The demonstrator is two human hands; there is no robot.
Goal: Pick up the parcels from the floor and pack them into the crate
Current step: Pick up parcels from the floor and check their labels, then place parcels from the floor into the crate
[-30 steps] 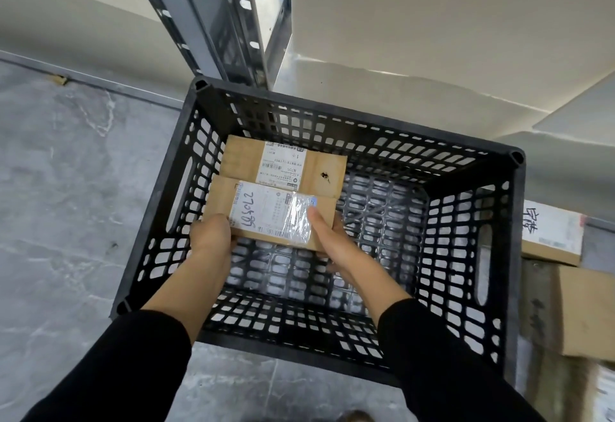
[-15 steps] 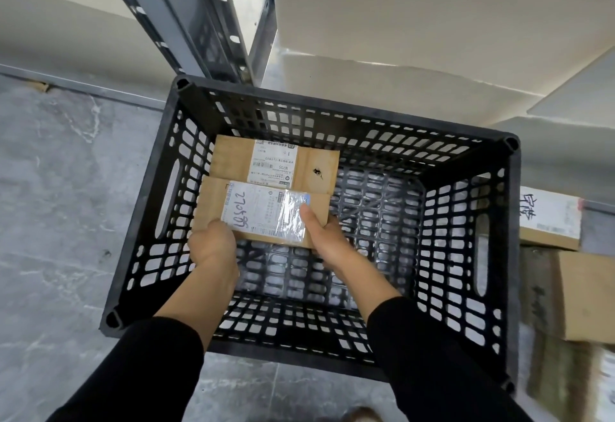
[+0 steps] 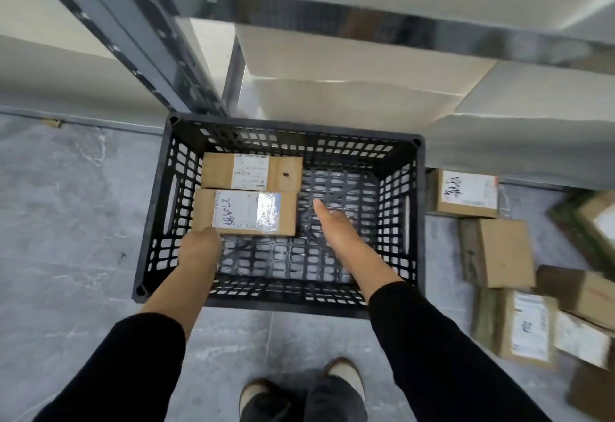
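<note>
On the left, bare grey floor (image 3: 66, 222) runs up to the black crate (image 3: 156, 222), which stands below a metal shelf frame (image 3: 139, 42). The left hand (image 3: 199, 250) reaches into the crate at the near left corner of the second parcel (image 3: 244, 211), the one with the handwritten label. Its fingers are hidden under or behind the box edge, so I cannot tell whether they grip it or only steady it. This parcel lies flat on the crate bottom, tight against the first parcel (image 3: 252, 172) at the far left corner. The right hand (image 3: 332, 225) is clear of both boxes, fingers open and stretched over the empty right half of the crate.

The step in hand looks like the end of a placement: the second parcel is down and the grip is coming off. Further right, outside the crate, a labelled parcel (image 3: 464, 192) sits on the floor, with a plain box (image 3: 499, 253) and a loose pile of parcels (image 3: 545, 328) nearer.

The next move likely calls for pulling both hands out, turning right and picking one of these up. The free right half of the crate should take it.
</note>
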